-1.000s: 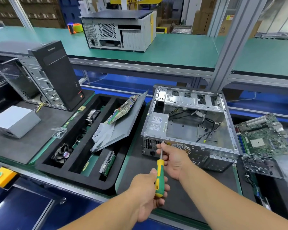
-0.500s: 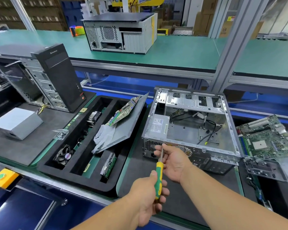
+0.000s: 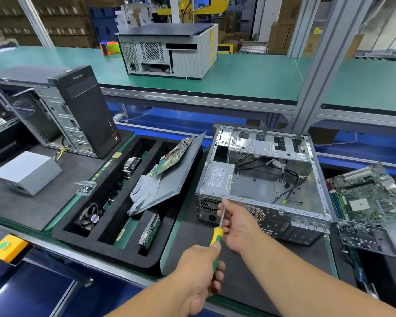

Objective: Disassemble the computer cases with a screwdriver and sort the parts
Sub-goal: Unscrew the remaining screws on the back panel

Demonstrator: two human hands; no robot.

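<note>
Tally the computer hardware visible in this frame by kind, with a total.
Computer cases: 3 — open case, black-fronted tower, case on the green shelf
Loose circuit boards: 2 — in the tray, at right
Power supply units: 2 — loose grey one, one inside the open case
Cooling fans: 1
Total: 8

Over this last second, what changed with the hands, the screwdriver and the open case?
Almost nothing. The left hand still grips the screwdriver by its yellow-green handle, and the right hand still steadies the shaft near the rear of the open computer case. Only the camera view drifted slightly. The sorting tray and motherboard lie as before.
</note>
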